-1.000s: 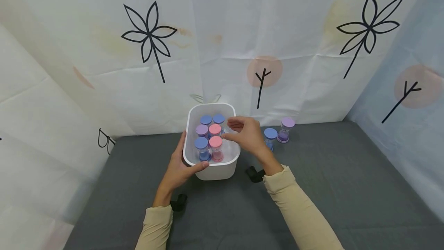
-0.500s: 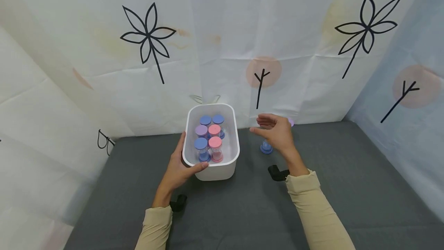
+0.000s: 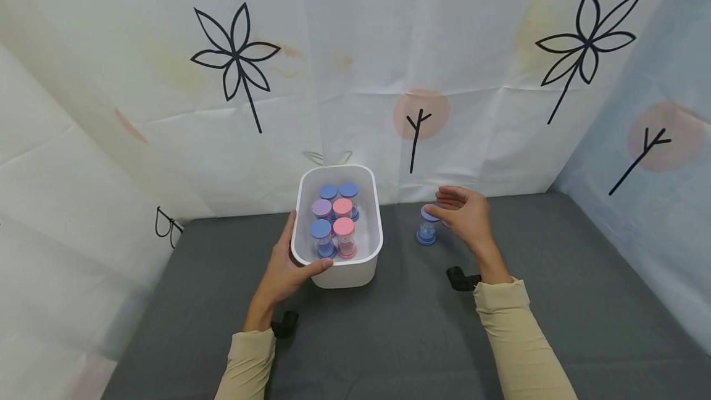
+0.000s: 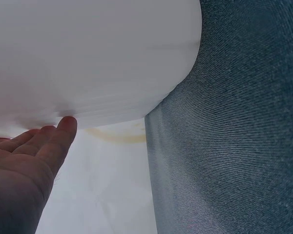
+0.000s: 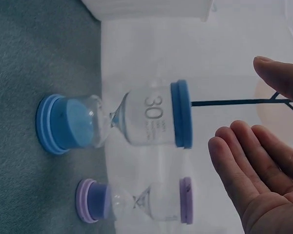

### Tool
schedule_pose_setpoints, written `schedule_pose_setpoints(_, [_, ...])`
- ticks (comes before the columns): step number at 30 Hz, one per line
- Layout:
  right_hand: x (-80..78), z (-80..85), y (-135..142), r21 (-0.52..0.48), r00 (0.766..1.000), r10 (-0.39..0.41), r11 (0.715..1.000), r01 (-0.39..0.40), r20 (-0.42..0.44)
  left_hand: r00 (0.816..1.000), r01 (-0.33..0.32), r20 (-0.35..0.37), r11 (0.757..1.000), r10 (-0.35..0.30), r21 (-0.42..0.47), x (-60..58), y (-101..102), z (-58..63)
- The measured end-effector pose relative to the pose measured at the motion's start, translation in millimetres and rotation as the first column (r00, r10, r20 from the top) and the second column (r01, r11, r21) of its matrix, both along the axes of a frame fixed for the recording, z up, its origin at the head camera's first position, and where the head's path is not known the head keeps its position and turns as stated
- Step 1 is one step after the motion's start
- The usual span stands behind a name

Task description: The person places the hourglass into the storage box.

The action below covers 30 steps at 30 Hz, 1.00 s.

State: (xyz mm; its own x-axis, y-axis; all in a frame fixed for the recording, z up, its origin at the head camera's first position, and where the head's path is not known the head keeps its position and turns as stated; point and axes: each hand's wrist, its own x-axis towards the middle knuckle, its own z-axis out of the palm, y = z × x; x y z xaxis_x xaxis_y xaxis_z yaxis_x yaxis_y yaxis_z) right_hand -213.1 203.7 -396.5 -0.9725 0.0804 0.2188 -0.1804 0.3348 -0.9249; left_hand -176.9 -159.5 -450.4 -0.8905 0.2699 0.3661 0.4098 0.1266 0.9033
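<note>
My left hand [image 3: 284, 273] rests against the near left corner of a white plastic bin [image 3: 341, 273], thumb at the front rim. In the left wrist view, straight fingers [image 4: 58, 141] touch the bin's wall. Several hourglasses with blue, purple and pink caps stand inside, including a pink hourglass [image 3: 345, 239] at the front. My right hand [image 3: 469, 218] holds nothing, thumb and fingers apart, near the top of a blue hourglass [image 3: 426, 232] on the table. The right wrist view shows a gap between them. A purple hourglass [image 5: 146, 201] stands beside the blue one, mostly hidden behind my hand in the head view.
Dark grey cloth covers the table [image 3: 389, 338]. White printed fabric [image 3: 355, 66] hangs along the back, with a bluish panel [image 3: 655, 215] on the right side. Both wrists wear black straps with camera mounts.
My right hand has moved from above the bin rightward to the blue hourglass on the table, with nothing in it. My left hand and the bin have stayed in place.
</note>
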Motion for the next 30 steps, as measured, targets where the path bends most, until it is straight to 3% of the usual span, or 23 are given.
schedule_pose_setpoints(12, [-8.6,-26.4,0,0.135,0.997,-0.082,0.988,0.082,-0.002,1.0,-0.003,0.007,1.0,0.003,-0.003,0.0,-1,0.7])
schedule_pose_setpoints(19, [-10.6,-38.5,-2,0.15,0.995,-0.097,0.984,0.093,0.016,1.0,0.001,0.007,1.0,-0.001,0.0,0.2,0,1.4])
schedule_pose_setpoints(30, [-11.1,-45.6,-5,0.201,0.994,-0.105,0.974,0.1,0.012,1.0,0.005,-0.001,1.0,-0.005,0.0,-0.4,0,0.2])
